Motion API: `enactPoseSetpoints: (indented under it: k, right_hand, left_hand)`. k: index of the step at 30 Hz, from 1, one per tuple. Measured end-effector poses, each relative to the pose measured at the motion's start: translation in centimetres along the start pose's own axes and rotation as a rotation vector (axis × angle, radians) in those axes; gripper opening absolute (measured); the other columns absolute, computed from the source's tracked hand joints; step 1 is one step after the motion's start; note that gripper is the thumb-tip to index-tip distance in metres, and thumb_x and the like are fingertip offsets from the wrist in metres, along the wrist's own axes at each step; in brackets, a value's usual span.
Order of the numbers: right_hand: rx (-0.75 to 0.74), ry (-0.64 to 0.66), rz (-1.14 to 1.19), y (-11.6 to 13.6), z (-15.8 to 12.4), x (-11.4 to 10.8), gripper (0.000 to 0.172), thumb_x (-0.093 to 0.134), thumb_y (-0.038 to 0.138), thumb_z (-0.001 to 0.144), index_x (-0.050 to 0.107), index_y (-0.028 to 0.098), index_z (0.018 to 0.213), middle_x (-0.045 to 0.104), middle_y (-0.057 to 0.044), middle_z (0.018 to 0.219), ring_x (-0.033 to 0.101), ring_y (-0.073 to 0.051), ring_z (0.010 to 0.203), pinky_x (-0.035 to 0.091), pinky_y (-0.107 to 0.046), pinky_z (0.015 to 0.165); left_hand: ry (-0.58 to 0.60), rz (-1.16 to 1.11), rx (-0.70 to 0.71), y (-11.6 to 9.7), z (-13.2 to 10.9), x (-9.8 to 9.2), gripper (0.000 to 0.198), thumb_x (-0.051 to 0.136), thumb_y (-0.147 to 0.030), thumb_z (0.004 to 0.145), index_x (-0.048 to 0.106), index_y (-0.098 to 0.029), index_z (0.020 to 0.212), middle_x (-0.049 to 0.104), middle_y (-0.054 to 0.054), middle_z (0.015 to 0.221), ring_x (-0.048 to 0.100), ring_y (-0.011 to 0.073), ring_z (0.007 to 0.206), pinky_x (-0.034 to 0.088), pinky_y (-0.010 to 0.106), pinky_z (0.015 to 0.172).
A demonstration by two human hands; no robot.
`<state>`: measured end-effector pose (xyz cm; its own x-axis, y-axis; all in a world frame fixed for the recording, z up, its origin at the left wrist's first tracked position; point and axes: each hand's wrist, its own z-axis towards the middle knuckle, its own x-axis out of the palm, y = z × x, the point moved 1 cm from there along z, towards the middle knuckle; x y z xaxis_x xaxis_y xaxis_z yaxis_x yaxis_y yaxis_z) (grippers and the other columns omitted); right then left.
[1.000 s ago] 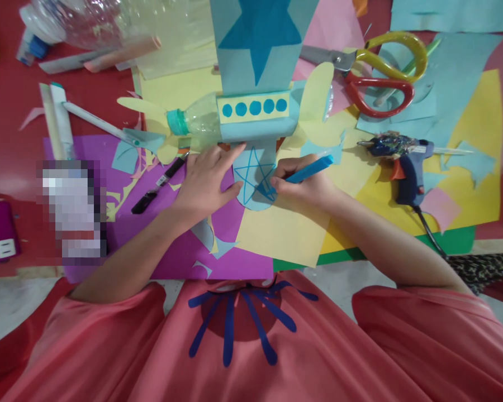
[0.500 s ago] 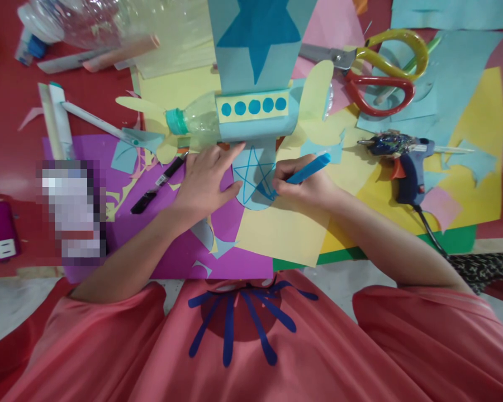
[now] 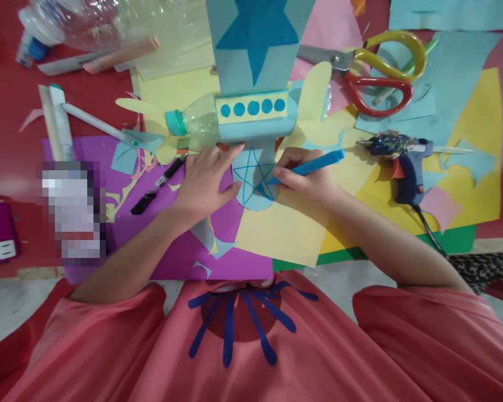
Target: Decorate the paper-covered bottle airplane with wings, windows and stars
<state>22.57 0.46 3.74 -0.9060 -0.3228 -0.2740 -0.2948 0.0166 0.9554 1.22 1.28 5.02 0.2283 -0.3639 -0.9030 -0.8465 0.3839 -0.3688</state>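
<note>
My right hand (image 3: 304, 173) grips a blue marker (image 3: 321, 163), its tip on a star outline (image 3: 251, 172) drawn on a light-blue paper wing (image 3: 257, 202). One lower point of the star is filled in blue. My left hand (image 3: 209, 181) lies with fingers spread at the wing's left edge, index finger and thumb reaching towards it. Above both hands lies a plastic bottle (image 3: 199, 120) with a green cap, wrapped in light-blue paper, with a yellow strip (image 3: 251, 108) of blue dots. Its upper wing (image 3: 224, 70) carries a large filled blue star (image 3: 257, 33).
Scissors (image 3: 360, 61) lie at upper right, with a glue gun (image 3: 402, 162) and its cord below. A black pen (image 3: 159, 184) rests left of my left hand, near a blurred-out phone-like object (image 3: 73, 212). White markers (image 3: 100, 123) and paper scraps (image 3: 222, 247) are scattered around.
The marker has tilted flatter, its back end swinging right and its tip moving up and left within the star. My left hand stays in place.
</note>
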Motion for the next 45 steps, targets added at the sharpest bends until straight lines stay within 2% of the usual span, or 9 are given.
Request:
enactPoseSetpoints:
  k: [5,9,15,26,31,38,45]
  right_hand:
    - [0.003,-0.024,0.011,-0.12,-0.04,0.36,0.024,0.065,0.027,0.082,0.050,0.021,0.065,0.048,0.005,0.057,0.041,-0.008,0.053,0.034,-0.027,0.053]
    - [-0.001,-0.025,-0.012,-0.03,-0.14,0.42,0.022,0.064,0.023,0.082,0.051,0.020,0.065,0.048,0.005,0.057,0.040,-0.008,0.053,0.033,-0.026,0.053]
    - [-0.007,-0.025,-0.050,0.13,-0.21,0.49,0.026,0.063,0.020,0.082,0.047,0.021,0.061,0.043,0.006,0.054,0.034,-0.008,0.052,0.030,-0.027,0.051]
    - [-0.015,0.043,-0.056,0.15,-0.34,0.41,0.029,0.060,0.019,0.076,0.040,0.021,0.055,0.038,0.006,0.053,0.029,-0.007,0.053,0.026,-0.026,0.050]
    - [-0.004,0.077,-0.058,0.25,-0.31,0.29,0.025,0.058,0.017,0.077,0.043,0.020,0.057,0.041,0.005,0.053,0.033,-0.007,0.053,0.027,-0.026,0.051]
    - [-0.026,0.064,-0.062,0.32,-0.31,0.37,0.025,0.056,0.020,0.075,0.040,0.021,0.056,0.037,0.006,0.052,0.030,-0.007,0.052,0.026,-0.026,0.049]
    - [-0.057,0.157,-0.059,0.53,-0.21,0.03,0.024,0.053,0.014,0.071,0.039,0.021,0.053,0.036,0.007,0.051,0.029,-0.006,0.051,0.026,-0.026,0.051]
  left_hand:
    - [-0.006,0.002,0.002,0.08,-0.04,0.09,0.057,0.054,-0.031,0.094,0.046,-0.024,0.150,0.062,0.011,0.117,0.055,0.0323,0.117,0.040,0.046,0.099]
    - [0.038,0.003,-0.019,-0.10,0.02,-0.13,0.058,0.054,-0.031,0.094,0.045,-0.022,0.151,0.061,0.012,0.118,0.055,0.0332,0.117,0.040,0.047,0.100]
    - [0.038,-0.001,-0.031,-0.31,0.06,-0.27,0.059,0.055,-0.029,0.094,0.044,-0.023,0.152,0.061,0.012,0.119,0.055,0.0332,0.119,0.039,0.047,0.102]
    - [0.019,-0.016,0.004,0.02,0.02,-0.07,0.059,0.053,-0.030,0.094,0.044,-0.023,0.152,0.061,0.012,0.119,0.054,0.0330,0.117,0.040,0.048,0.100]
    - [0.059,0.011,-0.035,-0.16,0.07,-0.18,0.060,0.053,-0.030,0.094,0.043,-0.022,0.153,0.060,0.013,0.123,0.054,0.0332,0.121,0.039,0.047,0.103]
    - [0.035,0.008,-0.017,-0.20,0.02,-0.10,0.060,0.055,-0.028,0.094,0.043,-0.023,0.153,0.061,0.012,0.122,0.055,0.0321,0.121,0.040,0.047,0.103]
    - [0.044,0.010,-0.020,-0.09,0.13,-0.13,0.059,0.054,-0.030,0.095,0.044,-0.022,0.152,0.061,0.012,0.121,0.055,0.0329,0.120,0.040,0.048,0.102]
